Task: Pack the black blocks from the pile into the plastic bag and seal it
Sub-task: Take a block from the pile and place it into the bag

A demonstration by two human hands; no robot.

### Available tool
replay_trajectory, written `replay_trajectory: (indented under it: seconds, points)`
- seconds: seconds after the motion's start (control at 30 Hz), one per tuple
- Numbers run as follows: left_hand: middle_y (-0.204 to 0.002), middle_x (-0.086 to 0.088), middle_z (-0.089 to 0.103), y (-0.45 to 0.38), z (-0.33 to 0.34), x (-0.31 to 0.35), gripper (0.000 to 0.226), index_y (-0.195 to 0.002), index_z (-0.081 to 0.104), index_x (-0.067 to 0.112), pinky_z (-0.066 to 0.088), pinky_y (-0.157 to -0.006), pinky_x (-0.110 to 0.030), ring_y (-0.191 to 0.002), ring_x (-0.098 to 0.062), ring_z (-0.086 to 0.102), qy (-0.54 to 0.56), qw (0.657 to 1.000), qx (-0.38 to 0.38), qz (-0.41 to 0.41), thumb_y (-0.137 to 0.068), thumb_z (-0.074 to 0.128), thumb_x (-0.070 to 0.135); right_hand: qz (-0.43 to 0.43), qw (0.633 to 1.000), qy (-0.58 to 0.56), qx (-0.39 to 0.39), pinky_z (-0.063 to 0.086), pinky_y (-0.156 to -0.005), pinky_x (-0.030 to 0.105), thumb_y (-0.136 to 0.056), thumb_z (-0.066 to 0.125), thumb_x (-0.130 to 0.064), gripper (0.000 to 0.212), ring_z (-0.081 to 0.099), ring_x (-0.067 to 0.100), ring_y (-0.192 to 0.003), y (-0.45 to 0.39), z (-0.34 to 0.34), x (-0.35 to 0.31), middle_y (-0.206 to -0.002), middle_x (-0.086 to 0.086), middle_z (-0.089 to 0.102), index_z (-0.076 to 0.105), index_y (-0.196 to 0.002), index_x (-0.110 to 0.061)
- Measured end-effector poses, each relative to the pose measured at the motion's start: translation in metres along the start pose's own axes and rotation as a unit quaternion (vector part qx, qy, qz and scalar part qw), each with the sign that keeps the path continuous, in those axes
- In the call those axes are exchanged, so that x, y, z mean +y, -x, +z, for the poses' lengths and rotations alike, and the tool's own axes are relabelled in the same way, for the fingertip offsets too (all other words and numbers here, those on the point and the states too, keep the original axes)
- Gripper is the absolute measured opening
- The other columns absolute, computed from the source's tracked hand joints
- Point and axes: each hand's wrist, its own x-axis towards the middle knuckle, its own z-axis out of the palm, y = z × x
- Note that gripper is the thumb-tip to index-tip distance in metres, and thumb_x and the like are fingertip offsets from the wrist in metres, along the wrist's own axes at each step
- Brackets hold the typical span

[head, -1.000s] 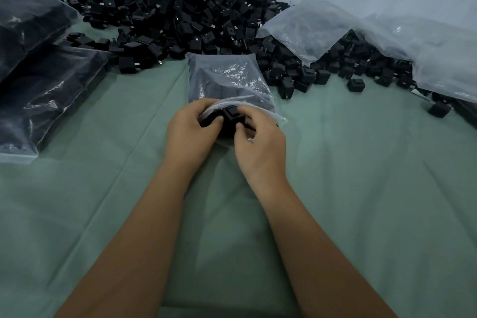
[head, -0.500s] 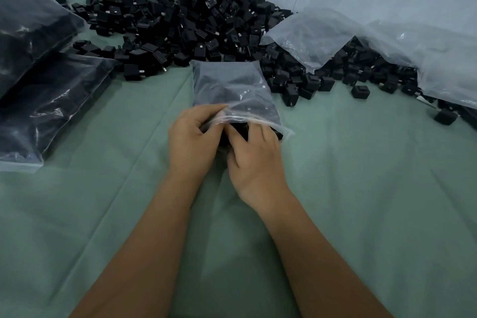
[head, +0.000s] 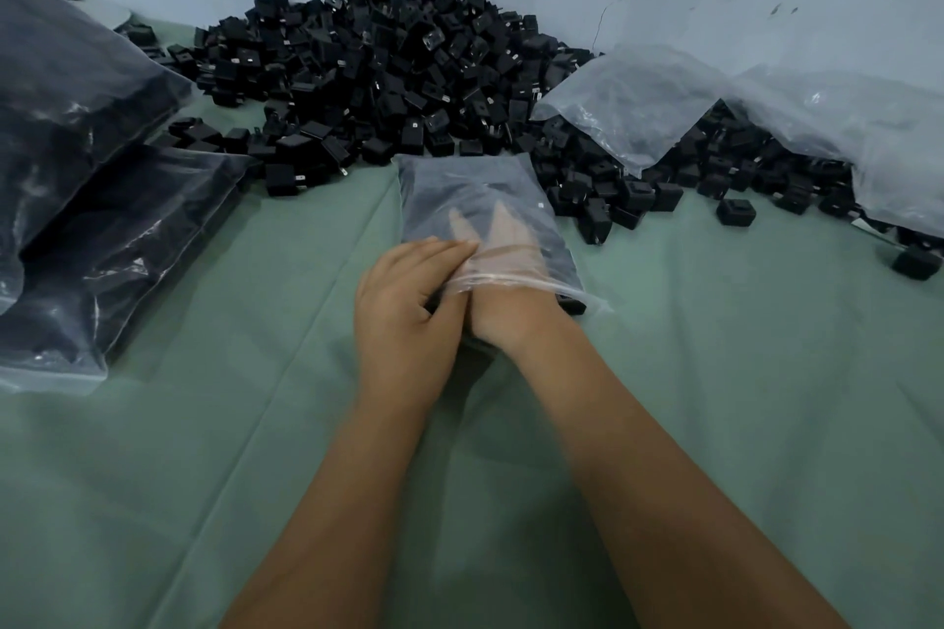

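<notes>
A small clear plastic bag (head: 459, 179) lies on the green cloth in front of the big pile of black blocks (head: 388, 77), its mouth toward me. My right hand (head: 505, 317) is pushed into the bag up to the knuckles, and its straight fingers show through the plastic. My left hand (head: 403, 312) holds the left side of the bag's mouth, fingers over the top lip and thumb curled beneath. Dark blocks fill the bag under the right hand. One black block (head: 574, 307) shows at the right corner of the mouth.
Two filled dark bags (head: 76, 118) (head: 117, 261) are stacked at the left. Large clear bags (head: 638, 102) (head: 868, 143) drape over more blocks at the right, with loose blocks (head: 735, 212) (head: 917, 263) on the cloth. A pale wall backs the pile.
My right hand has slid from the bag's mouth deep inside, pushing the blocks it held inward. The left hand has stayed at the mouth.
</notes>
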Motion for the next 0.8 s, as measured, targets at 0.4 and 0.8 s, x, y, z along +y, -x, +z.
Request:
replay_trajectory:
  seconds: [0.4,0.8]
  points:
    - [-0.099,0.017,0.065,0.0,0.003,-0.001,0.027,-0.103,0.077,0.016,0.049,-0.09,-0.036,-0.096,-0.008,0.061,0.012,1.0,0.014,-0.001,-0.078,0.065,0.011,0.051,0.996,0.074,-0.006,0.0,-0.118,0.051,-0.099,0.013,-0.058,0.057,-0.001,0.033,-0.148,-0.052,0.005,0.012,-0.161,0.017,-0.001,-0.012,-0.149,-0.045]
    - [-0.097,0.022,0.064,0.0,0.002,0.0,0.029,-0.103,0.076,0.017,0.046,-0.088,-0.019,-0.093,-0.001,0.059,0.021,1.0,0.002,-0.014,-0.078,0.063,0.011,0.043,0.997,-0.013,0.065,0.037,-0.089,0.03,-0.103,0.031,-0.038,0.037,0.051,0.021,-0.104,-0.042,-0.003,0.009,-0.112,0.006,0.055,0.054,-0.115,-0.012]
